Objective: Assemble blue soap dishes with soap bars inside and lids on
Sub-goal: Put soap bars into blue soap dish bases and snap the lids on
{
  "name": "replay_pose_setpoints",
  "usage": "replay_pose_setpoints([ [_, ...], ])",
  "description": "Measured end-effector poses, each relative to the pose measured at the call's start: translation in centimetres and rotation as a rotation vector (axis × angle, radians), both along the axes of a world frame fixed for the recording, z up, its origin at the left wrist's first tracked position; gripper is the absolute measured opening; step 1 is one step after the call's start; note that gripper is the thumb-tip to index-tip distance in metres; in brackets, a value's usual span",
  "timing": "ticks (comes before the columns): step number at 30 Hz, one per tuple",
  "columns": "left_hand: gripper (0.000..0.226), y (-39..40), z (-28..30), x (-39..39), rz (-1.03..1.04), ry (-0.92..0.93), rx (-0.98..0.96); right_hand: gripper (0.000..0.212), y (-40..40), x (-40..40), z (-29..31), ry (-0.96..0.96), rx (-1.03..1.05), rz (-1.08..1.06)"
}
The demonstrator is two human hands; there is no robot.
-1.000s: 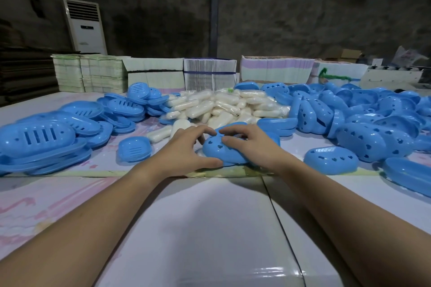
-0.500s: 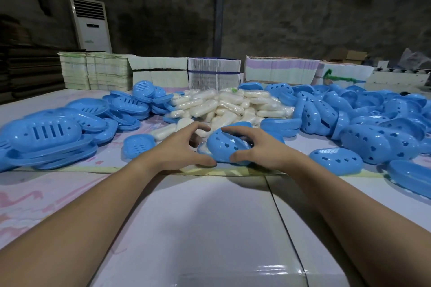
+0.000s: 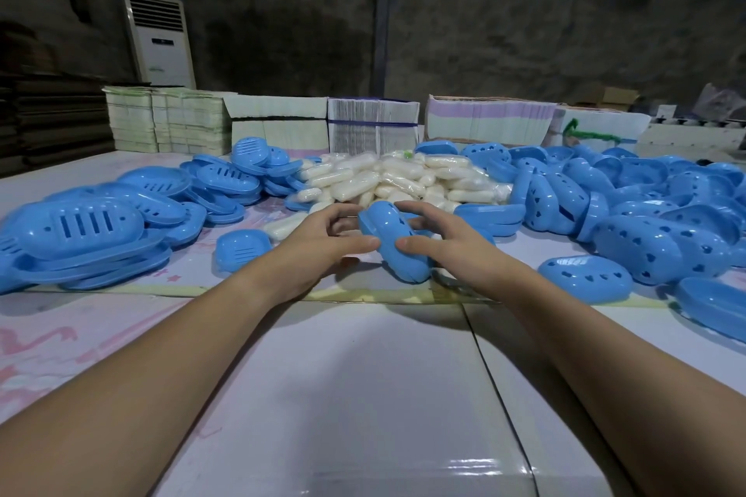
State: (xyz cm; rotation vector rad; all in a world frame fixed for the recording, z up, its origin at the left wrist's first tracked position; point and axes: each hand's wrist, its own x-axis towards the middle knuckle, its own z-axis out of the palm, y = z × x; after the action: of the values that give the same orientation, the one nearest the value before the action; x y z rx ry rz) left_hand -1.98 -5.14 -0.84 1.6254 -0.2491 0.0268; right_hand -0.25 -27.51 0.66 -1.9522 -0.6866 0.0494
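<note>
A closed blue soap dish (image 3: 397, 244) is lifted a little off the table, turned with one end toward me. My left hand (image 3: 319, 246) and my right hand (image 3: 448, 246) hold it from either side, thumbs near its front and fingers curled round its far side. Behind it lies a heap of white wrapped soap bars (image 3: 399, 182). Slotted blue trays (image 3: 76, 226) are stacked on the left. A pile of blue lids with heart-shaped holes (image 3: 646, 210) fills the right. What is inside the held dish is hidden.
One small blue tray (image 3: 242, 248) lies left of my left hand and a single lid (image 3: 585, 280) right of my right hand. Bundles of flat cartons (image 3: 373, 125) line the table's back edge. White board (image 3: 343, 395) covers the near table.
The dish lay flat on the table under both hands; it has been lifted and turned so it now points end-on toward me. The view has shifted slightly.
</note>
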Motion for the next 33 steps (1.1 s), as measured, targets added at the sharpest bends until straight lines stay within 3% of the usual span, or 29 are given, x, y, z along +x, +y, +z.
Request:
replay_pose_setpoints([
  [4, 0.045, -0.7, -0.1, -0.2, -0.069, 0.027, -0.155, 0.045, 0.2, 0.0, 0.0, 0.002, 0.033, -0.013],
  [19, 0.047, -1.1, 0.1, -0.6, -0.139, 0.031, -0.266, 0.041, 0.7, -0.3, -0.7, -0.016, 0.105, 0.015],
  [27, 0.05, -1.0, 0.1, -0.9, -0.236, 0.103, -0.367, 0.059, 1.8, -0.2, -1.5, -0.059, 0.11, -0.023],
  [33, 0.036, -2.7, 0.5, -0.9, 0.004, 0.107, -0.366, 0.063, 2.1, 0.0, -1.7, -0.114, 0.026, -0.014],
])
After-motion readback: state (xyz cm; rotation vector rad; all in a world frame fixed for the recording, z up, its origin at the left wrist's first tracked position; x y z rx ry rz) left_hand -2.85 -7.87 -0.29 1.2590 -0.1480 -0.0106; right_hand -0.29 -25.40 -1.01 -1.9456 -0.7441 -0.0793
